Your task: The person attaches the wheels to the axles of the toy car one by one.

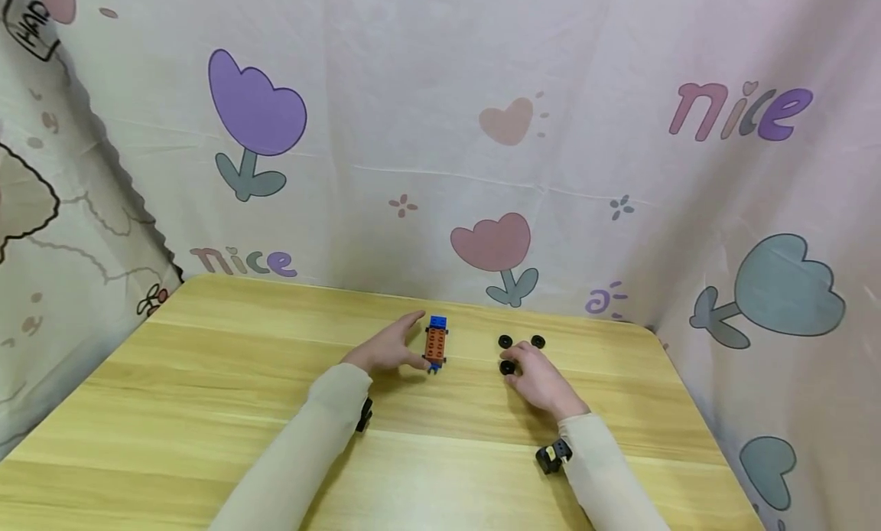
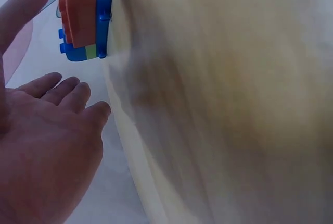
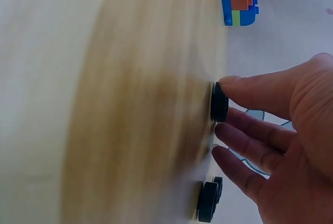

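Note:
A toy block car body [image 1: 436, 345], orange with studs on top and blue at both ends and underneath, lies on the wooden table. My left hand [image 1: 388, 350] is just left of it, thumb and fingers spread wide; the thumb is near its front end, and contact there is unclear. To the right, the thumb and fingertips of my right hand [image 1: 540, 378] pinch the edges of a small black wheel [image 3: 219, 102], which lies flat on the tabletop. Beyond those fingers are two more black wheels, one at the left [image 1: 505, 341] and another at the right [image 1: 538, 341].
The wooden table [image 1: 440, 470] reaches back to a pale curtain [image 1: 385, 133] printed with flowers and words. The curtain also hangs along both sides. A black device [image 1: 553, 456] sits at the right wrist, and another dark one [image 1: 365, 415] at the left.

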Tool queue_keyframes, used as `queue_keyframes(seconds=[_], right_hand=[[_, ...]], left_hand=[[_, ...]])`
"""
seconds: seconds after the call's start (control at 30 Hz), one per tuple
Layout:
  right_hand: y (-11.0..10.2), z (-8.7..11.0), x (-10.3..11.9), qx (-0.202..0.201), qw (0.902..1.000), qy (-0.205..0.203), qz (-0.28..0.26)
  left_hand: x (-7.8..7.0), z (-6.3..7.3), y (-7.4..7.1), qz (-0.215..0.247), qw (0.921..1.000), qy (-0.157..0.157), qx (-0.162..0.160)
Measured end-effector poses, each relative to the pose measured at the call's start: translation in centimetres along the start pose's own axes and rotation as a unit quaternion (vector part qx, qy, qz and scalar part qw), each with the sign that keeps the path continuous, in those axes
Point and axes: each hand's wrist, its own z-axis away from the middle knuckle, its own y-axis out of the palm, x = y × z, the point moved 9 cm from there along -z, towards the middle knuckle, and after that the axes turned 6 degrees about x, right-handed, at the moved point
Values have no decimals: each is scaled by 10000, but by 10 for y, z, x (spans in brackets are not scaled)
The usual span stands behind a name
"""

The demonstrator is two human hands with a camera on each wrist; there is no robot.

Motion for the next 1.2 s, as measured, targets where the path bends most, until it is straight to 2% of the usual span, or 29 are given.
queue_keyframes(seconds=[0.37, 0.5, 0.7, 0.9, 1.2], right_hand=[[2, -2, 2, -8, 10000, -92, 16], [4, -2, 2, -10, 9999, -119, -45], [3, -2, 0, -54, 9999, -111, -45], [2, -1, 2, -40, 9998, -182, -40], [2, -1, 1, -68, 9999, -69, -128]], left_hand=[[2, -19, 7, -78, 9997, -207, 128], [-1, -23, 10, -89, 9996, -108, 265], [-5, -31, 15, -367, 9985, 70, 411], [-4, -34, 15, -367, 9987, 26, 365], [-6, -31, 12, -570, 9981, 117, 209]])
